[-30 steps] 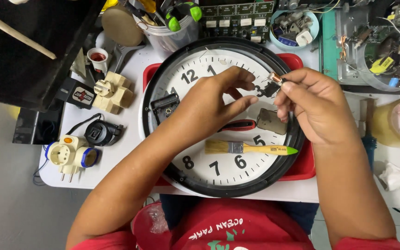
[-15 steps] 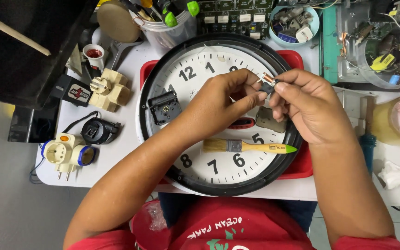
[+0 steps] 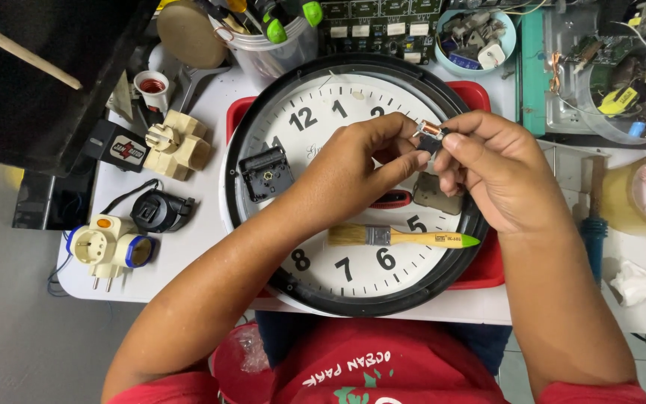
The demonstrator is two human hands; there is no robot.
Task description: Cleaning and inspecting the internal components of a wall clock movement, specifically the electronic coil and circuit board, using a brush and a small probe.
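Both hands met above the clock [image 3: 315, 112]: left hand [image 3: 357, 161] and right hand [image 3: 499, 168] fingers pinched together on one small coil part [image 3: 431, 133]

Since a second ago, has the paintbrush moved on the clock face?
No. The paintbrush lies where it did, bristles above the seven and handle tip right of the five on the clock face.
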